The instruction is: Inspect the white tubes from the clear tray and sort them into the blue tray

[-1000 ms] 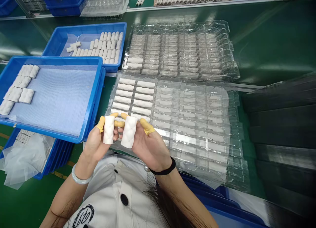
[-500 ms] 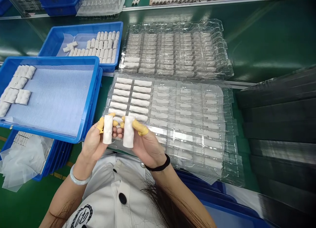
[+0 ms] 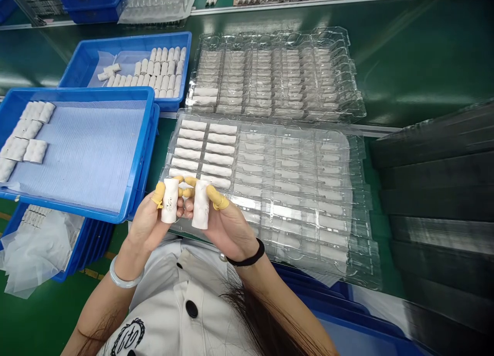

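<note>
My left hand (image 3: pixel 148 219) pinches a white cylindrical piece (image 3: pixel 170 201) upright between yellow-covered thumb and fingers; dark marks show on its face. A second white cylindrical piece (image 3: pixel 200 206) is gripped the same way in my right hand (image 3: pixel 226 223), with fainter marks along its right side. Both pieces are side by side, a small gap apart, and the fingertips of the two hands meet between them. Just beyond lies a clear plastic tray (image 3: pixel 293 191), whose two left columns hold several similar white pieces (image 3: pixel 218 148) lying flat in slots.
Another clear tray stack (image 3: pixel 270 78) stands behind. To the left, a blue bin (image 3: pixel 148 155) holds white pieces at its far left side, and a blue bin behind (image 3: pixel 131 42) holds rows of them. Dark stacked trays (image 3: pixel 436 191) stand at the right.
Both pieces have turned in my fingers, so dark marks now show on the left one and faint marks on the right. My fingertips have come closer together.
</note>
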